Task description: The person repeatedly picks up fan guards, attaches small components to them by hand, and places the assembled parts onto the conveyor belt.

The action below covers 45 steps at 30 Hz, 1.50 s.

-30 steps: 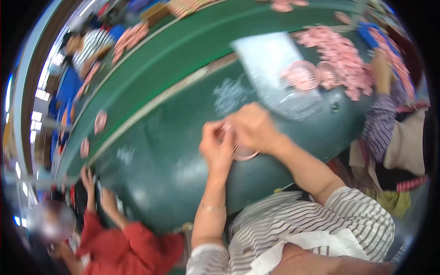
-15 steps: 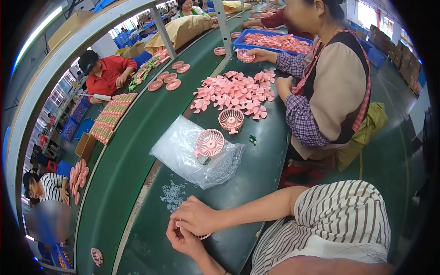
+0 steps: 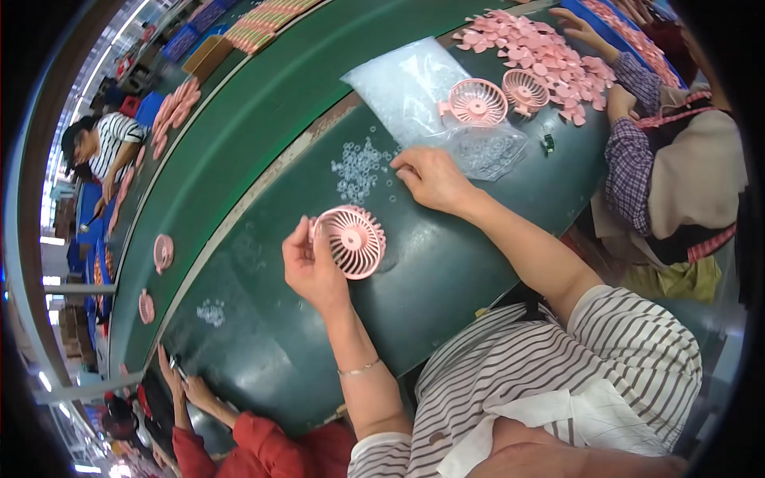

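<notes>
A round pink fan housing (image 3: 351, 243) with a ribbed, cage-like face is held between the thumb and fingers of my left hand (image 3: 313, 269), above the green table. To its right, my right hand (image 3: 437, 182) reaches over the edge of a scattered pile of small clear rings (image 3: 357, 170). Its fingers are bent and pressed together at the tips; what is between them, if anything, is too small to tell. Beyond that hand, a clear plastic bag (image 3: 406, 76) of small rings lies flat, with another pink fan housing (image 3: 478, 102) on it.
A further pink housing (image 3: 526, 92) stands beside a heap of pink fan blades (image 3: 538, 52). A small green circuit board (image 3: 547, 143) lies near the bag. The green conveyor belt (image 3: 215, 167) runs along the far side, carrying a pink housing (image 3: 163, 252). Co-workers sit at both sides.
My view has turned toward the left. My hands, together before, have come apart: the right went to the rings, the left keeps the pink housing, which shows more fully.
</notes>
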Each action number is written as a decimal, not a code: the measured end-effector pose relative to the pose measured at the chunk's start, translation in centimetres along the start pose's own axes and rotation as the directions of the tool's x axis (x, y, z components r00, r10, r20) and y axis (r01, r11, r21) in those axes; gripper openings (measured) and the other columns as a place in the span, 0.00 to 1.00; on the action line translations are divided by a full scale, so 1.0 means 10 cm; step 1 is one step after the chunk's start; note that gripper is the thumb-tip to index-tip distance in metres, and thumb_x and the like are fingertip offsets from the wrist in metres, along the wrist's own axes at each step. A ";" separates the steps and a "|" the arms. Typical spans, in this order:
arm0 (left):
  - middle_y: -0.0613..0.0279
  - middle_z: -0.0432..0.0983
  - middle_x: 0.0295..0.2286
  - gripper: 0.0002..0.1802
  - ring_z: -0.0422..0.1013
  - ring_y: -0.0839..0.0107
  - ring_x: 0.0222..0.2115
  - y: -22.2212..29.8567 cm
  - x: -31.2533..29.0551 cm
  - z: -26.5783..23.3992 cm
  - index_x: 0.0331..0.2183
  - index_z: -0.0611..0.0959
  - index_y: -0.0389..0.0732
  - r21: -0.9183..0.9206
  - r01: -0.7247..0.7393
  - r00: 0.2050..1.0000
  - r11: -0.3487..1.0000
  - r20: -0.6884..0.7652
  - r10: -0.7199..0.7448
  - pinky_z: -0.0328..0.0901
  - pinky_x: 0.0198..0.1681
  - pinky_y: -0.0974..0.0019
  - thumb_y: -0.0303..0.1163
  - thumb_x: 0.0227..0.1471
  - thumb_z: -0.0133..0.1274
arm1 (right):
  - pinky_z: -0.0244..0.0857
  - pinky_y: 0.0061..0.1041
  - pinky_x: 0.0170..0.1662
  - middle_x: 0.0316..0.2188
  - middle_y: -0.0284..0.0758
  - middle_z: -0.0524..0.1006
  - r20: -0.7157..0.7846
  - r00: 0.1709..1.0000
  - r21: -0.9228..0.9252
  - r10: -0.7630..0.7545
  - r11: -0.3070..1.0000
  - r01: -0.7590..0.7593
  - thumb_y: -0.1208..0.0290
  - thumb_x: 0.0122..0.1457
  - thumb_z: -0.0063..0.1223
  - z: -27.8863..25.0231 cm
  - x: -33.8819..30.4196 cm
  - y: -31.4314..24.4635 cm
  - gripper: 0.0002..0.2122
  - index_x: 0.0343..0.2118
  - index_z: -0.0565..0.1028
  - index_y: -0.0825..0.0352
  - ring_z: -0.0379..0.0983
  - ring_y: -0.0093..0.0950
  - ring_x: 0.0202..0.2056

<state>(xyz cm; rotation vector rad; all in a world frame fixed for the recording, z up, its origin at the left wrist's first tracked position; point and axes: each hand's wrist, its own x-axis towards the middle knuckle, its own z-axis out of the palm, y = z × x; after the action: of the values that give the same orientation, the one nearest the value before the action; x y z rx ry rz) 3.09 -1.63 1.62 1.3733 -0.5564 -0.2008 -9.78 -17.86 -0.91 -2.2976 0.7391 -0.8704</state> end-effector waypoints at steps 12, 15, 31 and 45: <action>0.53 0.76 0.25 0.12 0.73 0.64 0.25 0.11 0.74 1.67 0.29 0.79 0.35 0.217 -0.151 0.951 0.965 0.299 0.082 0.66 0.30 0.66 0.29 0.38 0.56 | 0.65 0.38 0.31 0.29 0.44 0.72 -0.039 0.993 -0.093 -0.111 0.990 0.107 0.72 0.47 0.53 0.18 -0.11 -0.02 0.09 0.32 0.72 0.67 0.71 0.43 0.30; 0.58 0.76 0.28 0.18 0.70 0.75 0.22 -0.20 0.83 2.09 0.41 0.76 0.32 -0.056 0.256 0.861 0.965 0.466 -0.202 0.65 0.24 0.72 0.28 0.46 0.51 | 0.64 0.41 0.30 0.30 0.42 0.71 0.036 0.999 -0.057 0.036 0.998 -0.034 0.74 0.48 0.51 0.34 -0.10 -0.04 0.09 0.33 0.71 0.68 0.70 0.44 0.30; 0.57 0.55 0.53 0.22 0.59 0.54 0.49 -0.78 2.54 -1.81 0.48 0.66 0.44 0.900 0.414 0.815 0.140 -0.434 0.384 0.58 0.45 0.48 0.32 0.49 0.48 | 0.60 0.24 0.23 0.22 0.37 0.70 -0.031 0.999 0.187 -0.027 0.982 0.032 0.83 0.49 0.48 0.20 -0.10 -0.14 0.05 0.30 0.70 0.69 0.67 0.29 0.20; 0.48 0.70 0.32 0.09 0.70 0.51 0.31 -0.20 1.80 -0.92 0.28 0.80 0.41 0.961 -0.264 0.927 0.076 0.232 0.295 0.66 0.33 0.54 0.34 0.43 0.55 | 0.60 0.16 0.24 0.21 0.32 0.72 0.000 0.983 0.333 0.183 0.927 -0.173 0.81 0.49 0.52 0.19 -0.04 -0.04 0.04 0.29 0.75 0.69 0.65 0.17 0.20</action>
<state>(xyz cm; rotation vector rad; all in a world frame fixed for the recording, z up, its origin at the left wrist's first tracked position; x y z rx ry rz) 23.28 -2.16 3.51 2.5534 -1.0213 0.7035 -8.53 -16.72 -2.02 -1.8927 0.7386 -0.8737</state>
